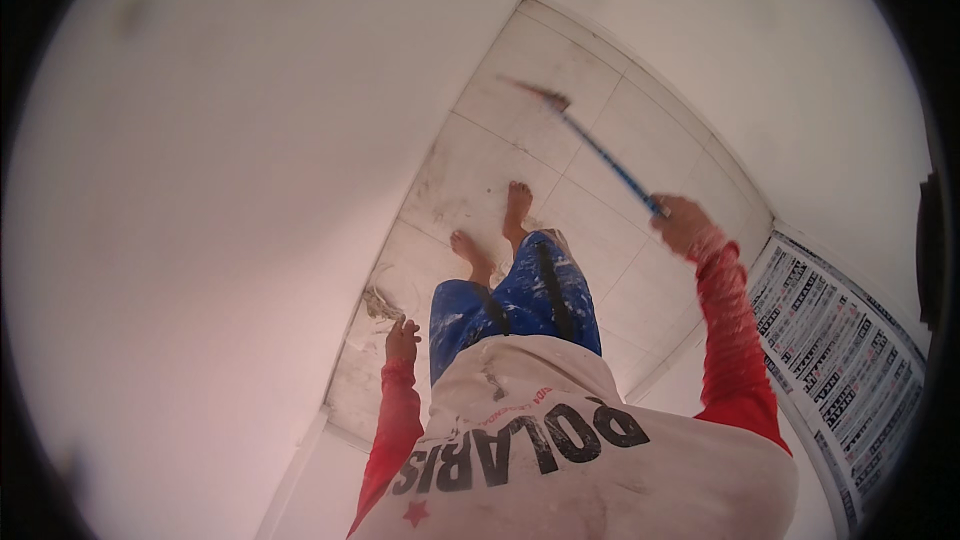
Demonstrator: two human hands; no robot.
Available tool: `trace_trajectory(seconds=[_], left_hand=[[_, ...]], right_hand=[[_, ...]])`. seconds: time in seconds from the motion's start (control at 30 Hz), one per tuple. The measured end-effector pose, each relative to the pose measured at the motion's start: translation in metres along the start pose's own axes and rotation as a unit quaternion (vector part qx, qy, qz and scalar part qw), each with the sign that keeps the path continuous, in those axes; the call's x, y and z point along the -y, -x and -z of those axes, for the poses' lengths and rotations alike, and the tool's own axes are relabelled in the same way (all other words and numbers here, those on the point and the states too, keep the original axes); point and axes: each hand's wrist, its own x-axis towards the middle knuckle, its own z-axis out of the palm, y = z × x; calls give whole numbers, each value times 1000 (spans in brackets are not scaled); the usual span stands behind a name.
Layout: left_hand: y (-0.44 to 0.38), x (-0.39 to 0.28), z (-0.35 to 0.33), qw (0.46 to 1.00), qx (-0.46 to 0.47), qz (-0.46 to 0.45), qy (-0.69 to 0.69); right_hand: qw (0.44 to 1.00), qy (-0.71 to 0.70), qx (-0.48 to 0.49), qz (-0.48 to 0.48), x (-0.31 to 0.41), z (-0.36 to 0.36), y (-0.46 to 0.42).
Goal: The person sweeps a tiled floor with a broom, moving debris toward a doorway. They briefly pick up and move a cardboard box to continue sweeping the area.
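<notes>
My right hand (pixel 684 225) is closed around the end of a thin blue handle (pixel 609 157). This long tool points away from me above the tiled floor. At its far end the tool head (pixel 555 99) is dark and reddish with a thin edge; motion blur hides its exact kind. My left hand (pixel 403 341) hangs low beside my left thigh, its fingers loosely curled and apart, with nothing visible in it. Just beyond those fingers a pale crumpled clump (pixel 381 304) lies on the floor at the foot of the wall.
Smudged pale floor tiles (pixel 592 232) lie under my bare feet (pixel 517 202). A smooth white wall (pixel 225 165) rises close on my left, and another white wall (pixel 750 52) stands ahead and right. To my right is a panel covered in printed film (pixel 832 367).
</notes>
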Motion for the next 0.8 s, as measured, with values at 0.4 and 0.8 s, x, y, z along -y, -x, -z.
trace_trajectory(seconds=[0.4, 0.8], left_hand=[[19, -35, 7, 999, 7, -42, -15], [-66, 157, 26, 991, 79, 32, 100]], right_hand=[[986, 1, -16, -168, 0, -93, -259], [970, -85, 202, -106, 132, -272, 65]])
